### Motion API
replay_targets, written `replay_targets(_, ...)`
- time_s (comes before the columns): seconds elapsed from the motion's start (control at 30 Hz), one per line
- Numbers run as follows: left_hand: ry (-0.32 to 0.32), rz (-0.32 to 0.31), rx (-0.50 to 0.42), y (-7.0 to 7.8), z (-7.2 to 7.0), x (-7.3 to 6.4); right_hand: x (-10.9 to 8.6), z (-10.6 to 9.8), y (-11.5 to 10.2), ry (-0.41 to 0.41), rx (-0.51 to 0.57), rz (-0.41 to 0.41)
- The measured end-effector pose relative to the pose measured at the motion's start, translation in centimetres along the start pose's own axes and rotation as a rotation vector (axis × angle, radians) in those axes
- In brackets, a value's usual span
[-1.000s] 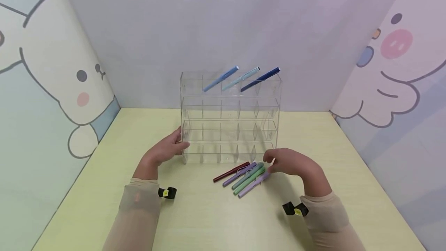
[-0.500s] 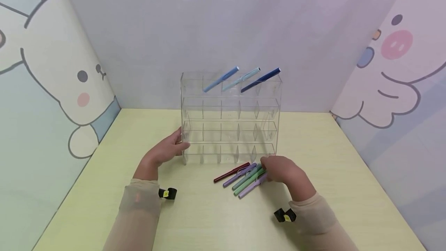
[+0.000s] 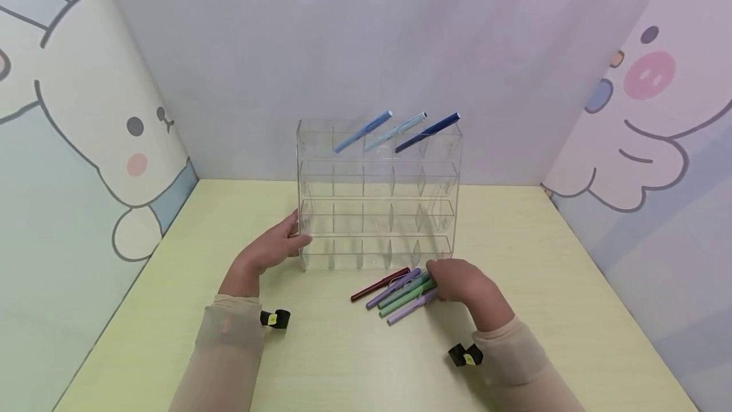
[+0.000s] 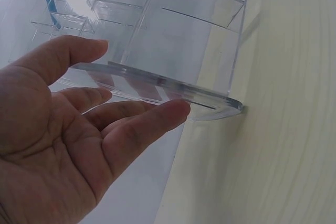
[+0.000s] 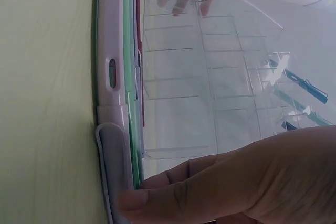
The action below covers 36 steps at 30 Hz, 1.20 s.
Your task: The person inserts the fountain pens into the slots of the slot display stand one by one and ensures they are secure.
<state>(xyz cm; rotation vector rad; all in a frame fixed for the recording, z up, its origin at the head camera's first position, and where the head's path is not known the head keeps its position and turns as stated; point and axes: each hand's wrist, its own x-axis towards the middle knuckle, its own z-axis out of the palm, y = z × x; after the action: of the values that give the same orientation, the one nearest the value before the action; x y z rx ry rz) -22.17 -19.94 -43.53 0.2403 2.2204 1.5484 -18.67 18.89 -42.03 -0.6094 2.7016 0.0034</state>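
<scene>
My right hand (image 3: 462, 281) is at the cap ends of several pens lying side by side on the table. In the right wrist view its thumb lies on the clip of the light purple pen (image 5: 111, 35), with the fingers curled behind; the hand hides that end. Beside it lie a light green pen (image 3: 403, 301), a grey-green pen (image 3: 400, 293), a purple pen (image 3: 380, 297) and a dark red pen (image 3: 374, 286). My left hand (image 4: 63, 124) rests at the left side of the clear acrylic rack (image 3: 374, 224), fingers loosely extended along the side panel, thumb by its front edge.
Three pens lean in the rack's top tier: a blue pen (image 3: 363, 131), a light blue pen (image 3: 397, 130) and a navy pen (image 3: 429, 132). The lower tiers are divided into compartments. Cartoon-printed walls (image 3: 623, 138) flank the pale wooden table (image 3: 320, 361).
My right hand has come left and down onto the cap ends of the pens. The light purple, light green and grey-green pens have shifted slightly left. My left hand stays put.
</scene>
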Motion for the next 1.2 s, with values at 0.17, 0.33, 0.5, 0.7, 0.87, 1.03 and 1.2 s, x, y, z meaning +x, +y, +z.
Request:
replay_targets(0.17,0.003,0.007,0.003,-0.02,0.05,-0.04,0.09,0.03,0.15,-0.018,0.011,0.055)
replay_targets(0.33,0.003,0.008,0.009,-0.20,0.07,0.03,0.00,0.15,-0.03,-0.016,0.001,0.053)
replay_targets(0.5,0.001,0.014,0.002,-0.25,0.09,0.04,-0.09,0.03,-0.04,-0.011,-0.023,0.026)
replay_targets(0.7,0.009,0.022,-0.001,-0.16,-0.06,0.14,0.12,0.02,0.12,0.021,-0.029,-0.031)
replay_targets(0.87,0.008,0.036,0.001,0.07,-0.15,0.04,0.22,-0.22,0.11,0.033,-0.037,-0.052)
replay_targets(1.03,0.002,0.031,0.004,0.00,-0.13,0.12,0.25,-0.21,-0.16,0.033,-0.005,-0.061)
replay_targets(1.2,0.003,0.012,0.007,-0.15,-0.07,0.17,0.17,-0.21,-0.33,0.009,0.024,-0.064)
